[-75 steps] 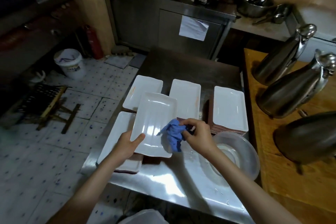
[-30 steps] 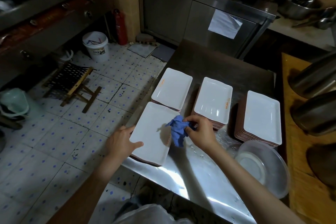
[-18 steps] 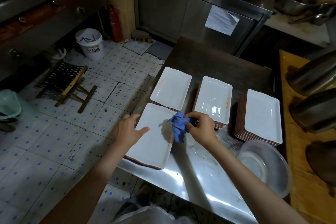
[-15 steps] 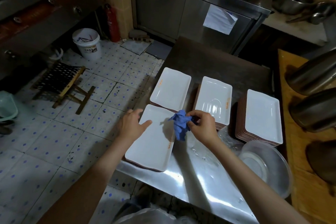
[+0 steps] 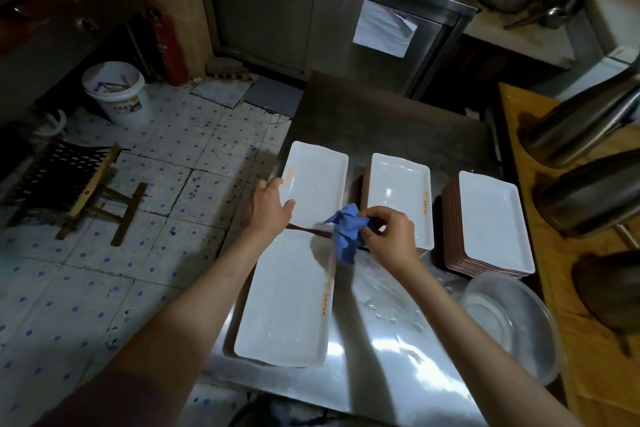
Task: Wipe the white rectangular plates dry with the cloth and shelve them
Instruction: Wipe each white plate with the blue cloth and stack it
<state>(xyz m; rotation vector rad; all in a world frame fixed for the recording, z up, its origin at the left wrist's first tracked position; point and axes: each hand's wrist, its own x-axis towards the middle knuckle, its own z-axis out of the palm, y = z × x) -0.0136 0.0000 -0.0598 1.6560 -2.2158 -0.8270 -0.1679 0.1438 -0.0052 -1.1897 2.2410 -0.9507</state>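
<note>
- Pinching a crumpled blue cloth (image 5: 346, 234) between thumb and curled fingers, the right hand (image 5: 388, 236) hovers over the gap between the near plate and the middle stack.
- The left hand (image 5: 268, 210) reaches forward with fingers loosely spread, its fingertips at the near left edge of the far-left plate (image 5: 315, 180); whether it actually grips that plate cannot be told.
- The near plate (image 5: 287, 305) lies flat at the front left of the steel worktop (image 5: 381, 367), on top of at least one more plate (a dark rim shows under it), just in front of the far-left plate.
- A middle stack (image 5: 398, 194) of white rectangular plates sits to the right of the far-left plate, and a taller right stack (image 5: 491, 222) with brown edges stands beside that.
- Orange marks show along the edges of the near plate, the far-left plate and the middle stack.
- A clear plastic basin (image 5: 512, 319) sits at the front right of the worktop, just in front of the right stack.
- Water drops lie on the worktop between the near plate and the basin.
- Steel jugs (image 5: 585, 198) stand on a wooden surface (image 5: 568, 340) to the right.
- On the tiled floor (image 5: 104, 270) to the left are a white bucket (image 5: 117, 94) and a folding stool (image 5: 79, 184).
</note>
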